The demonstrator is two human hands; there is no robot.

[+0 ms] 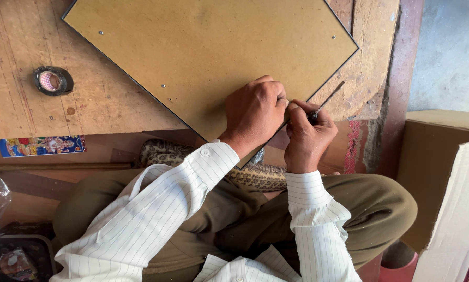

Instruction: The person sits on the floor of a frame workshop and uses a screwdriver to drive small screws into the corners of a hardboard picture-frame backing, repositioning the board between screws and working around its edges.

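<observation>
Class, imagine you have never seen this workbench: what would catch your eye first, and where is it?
First, the big tan backing board, lying cornerwise across the worn wooden bench. At its lower right edge the left hand presses down while the right hand works a thin tool. A tape roll sits far left.

- We see a worn wooden workbench, scratched and pale brown.
- We find a large tan backing board with a thin dark edge lying flat on it, set cornerwise.
- We note a roll of tape resting on the bench, left of the board.
</observation>
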